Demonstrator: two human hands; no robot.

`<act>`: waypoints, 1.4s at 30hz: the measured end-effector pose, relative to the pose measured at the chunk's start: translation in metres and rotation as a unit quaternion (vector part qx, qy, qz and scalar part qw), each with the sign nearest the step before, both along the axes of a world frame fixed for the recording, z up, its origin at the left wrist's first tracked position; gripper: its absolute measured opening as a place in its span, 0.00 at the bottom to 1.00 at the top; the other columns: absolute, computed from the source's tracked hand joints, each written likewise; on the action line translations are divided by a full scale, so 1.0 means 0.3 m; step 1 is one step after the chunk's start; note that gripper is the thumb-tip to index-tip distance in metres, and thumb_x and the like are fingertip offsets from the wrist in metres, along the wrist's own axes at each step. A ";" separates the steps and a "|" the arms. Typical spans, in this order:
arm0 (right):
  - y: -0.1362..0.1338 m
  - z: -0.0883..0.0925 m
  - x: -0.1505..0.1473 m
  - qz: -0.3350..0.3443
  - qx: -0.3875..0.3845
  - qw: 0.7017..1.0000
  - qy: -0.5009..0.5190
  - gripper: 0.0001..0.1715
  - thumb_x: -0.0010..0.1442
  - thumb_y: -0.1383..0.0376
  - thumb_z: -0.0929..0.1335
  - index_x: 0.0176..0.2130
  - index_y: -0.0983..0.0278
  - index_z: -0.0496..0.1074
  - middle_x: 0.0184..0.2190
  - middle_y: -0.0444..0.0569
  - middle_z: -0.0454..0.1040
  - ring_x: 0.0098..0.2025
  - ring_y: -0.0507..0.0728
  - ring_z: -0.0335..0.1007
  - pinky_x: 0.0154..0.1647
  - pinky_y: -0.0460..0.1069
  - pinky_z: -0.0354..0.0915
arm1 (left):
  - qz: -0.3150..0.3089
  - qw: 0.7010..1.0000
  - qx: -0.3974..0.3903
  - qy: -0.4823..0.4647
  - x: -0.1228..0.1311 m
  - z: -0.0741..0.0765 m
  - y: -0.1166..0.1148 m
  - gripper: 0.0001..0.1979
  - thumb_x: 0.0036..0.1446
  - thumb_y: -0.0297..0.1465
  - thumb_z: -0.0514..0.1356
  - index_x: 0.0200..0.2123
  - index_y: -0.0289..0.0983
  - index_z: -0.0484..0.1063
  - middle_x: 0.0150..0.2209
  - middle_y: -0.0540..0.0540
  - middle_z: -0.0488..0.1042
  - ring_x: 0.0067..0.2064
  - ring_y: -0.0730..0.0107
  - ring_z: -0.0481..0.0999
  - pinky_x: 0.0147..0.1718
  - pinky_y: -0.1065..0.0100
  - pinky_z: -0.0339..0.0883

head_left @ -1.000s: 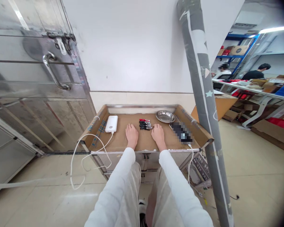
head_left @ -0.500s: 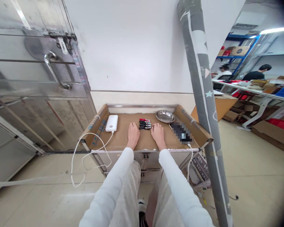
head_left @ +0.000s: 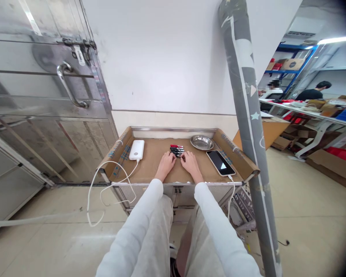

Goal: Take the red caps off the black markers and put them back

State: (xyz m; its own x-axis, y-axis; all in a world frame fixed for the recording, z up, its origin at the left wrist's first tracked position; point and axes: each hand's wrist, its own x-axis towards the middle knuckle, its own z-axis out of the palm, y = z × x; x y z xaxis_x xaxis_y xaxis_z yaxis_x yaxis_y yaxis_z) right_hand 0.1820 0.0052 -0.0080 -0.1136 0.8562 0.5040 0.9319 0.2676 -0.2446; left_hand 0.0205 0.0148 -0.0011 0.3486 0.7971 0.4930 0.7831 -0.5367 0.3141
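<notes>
In the head view, your left hand (head_left: pixel 166 165) and right hand (head_left: pixel 189 163) flank the near end of the marker row (head_left: pixel 177 149), mid-cardboard (head_left: pixel 151 150); I can't tell whether either pinches one. Uneven pressure could roll the slim, seemingly smooth barrels askew. Beyond your right hand sits a shiny, shallow, round metal bowl (head_left: pixel 202 143).

Perhaps five pens (head_left: pixel 177 149), one bowl (head_left: pixel 202 142)

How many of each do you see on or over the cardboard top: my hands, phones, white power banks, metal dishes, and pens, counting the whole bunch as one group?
Hands: 2, left hand and right hand
Phone: 1
White power bank: 1
Metal dish: 1
Group of pens: 1
Total: 6
</notes>
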 end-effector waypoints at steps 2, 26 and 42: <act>-0.001 0.005 0.001 0.002 0.002 1.000 -0.001 0.07 0.61 0.68 0.61 0.37 0.63 0.68 0.38 0.51 0.70 0.43 0.59 0.63 0.44 0.51 0.57 | -0.006 1.000 0.004 -0.016 0.001 0.005 0.003 0.02 0.61 0.28 0.54 0.36 0.36 0.66 0.37 0.44 0.69 0.42 0.63 0.69 0.45 0.62 0.65; -0.003 0.054 -0.007 0.093 0.017 0.995 0.014 0.13 0.67 0.64 0.59 0.44 0.61 0.71 0.42 0.50 0.74 0.44 0.58 0.67 0.47 0.50 0.60 | -0.081 0.990 -0.011 -0.115 0.004 0.038 0.023 0.04 0.62 0.28 0.53 0.41 0.38 0.66 0.40 0.46 0.72 0.44 0.67 0.72 0.47 0.64 0.66; -0.029 0.060 0.008 -0.107 0.048 0.993 0.009 0.17 0.68 0.63 0.58 0.43 0.64 0.73 0.35 0.53 0.75 0.39 0.58 0.66 0.42 0.50 0.55 | -0.052 0.999 -0.012 0.010 0.006 0.046 0.022 0.07 0.61 0.34 0.57 0.39 0.39 0.72 0.42 0.45 0.73 0.47 0.62 0.69 0.47 0.60 0.62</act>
State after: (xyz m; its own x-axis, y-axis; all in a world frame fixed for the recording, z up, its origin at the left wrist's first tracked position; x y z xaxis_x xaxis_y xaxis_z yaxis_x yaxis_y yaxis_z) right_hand 0.1843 -0.0035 0.0101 0.0766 0.8073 0.5851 0.9657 0.0860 -0.2451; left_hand 0.0224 0.0214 0.0128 0.4403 0.7672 0.4665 0.7299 -0.6084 0.3116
